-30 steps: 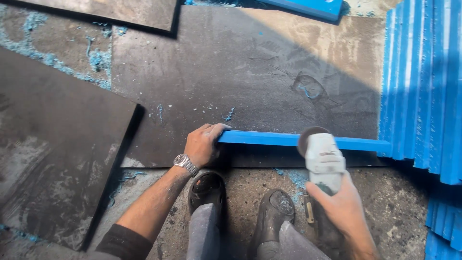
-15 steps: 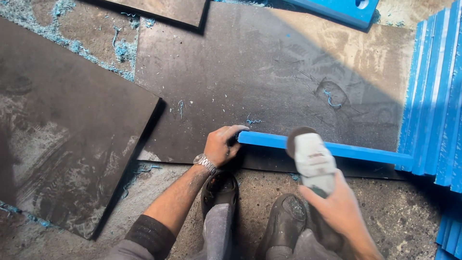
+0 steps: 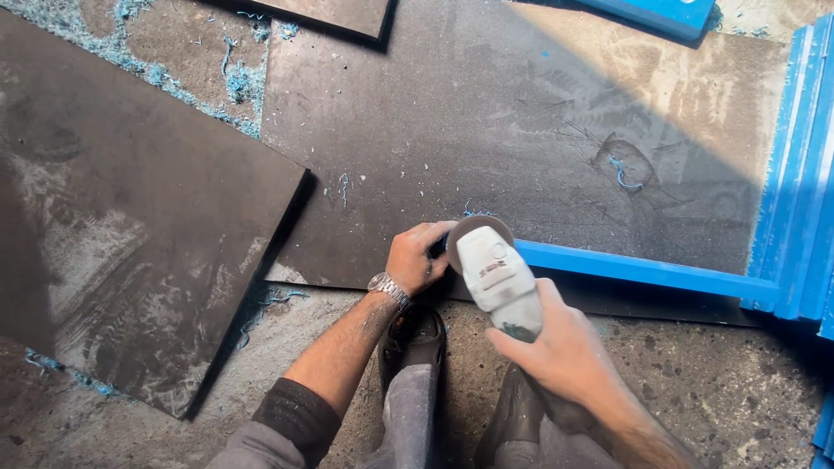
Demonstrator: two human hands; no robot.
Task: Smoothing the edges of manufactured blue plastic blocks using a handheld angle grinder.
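My right hand (image 3: 556, 343) grips a white angle grinder (image 3: 495, 274), its round head at the left end of a long blue bar (image 3: 643, 269). That bar lies along the near edge of a big dark sheet (image 3: 486, 130) on the ground. My left hand (image 3: 417, 258), with a metal wristwatch, is closed on the bar's left end, right beside the grinder's disc. Both of my dark shoes (image 3: 417, 339) stand just below the sheet's edge, partly hidden by my arms and grey trousers.
A second dark sheet (image 3: 130, 234) lies tilted at the left, overlapping the ground. Several blue bars (image 3: 804, 174) are stacked upright along the right edge. Blue shavings (image 3: 230, 78) litter the speckled concrete floor (image 3: 730, 391). Another blue piece (image 3: 660, 13) lies at the top.
The grinder has travelled left along the blue bar and now sits against my left hand at the bar's end. The view has shifted, and the sheets and bar sit farther right.
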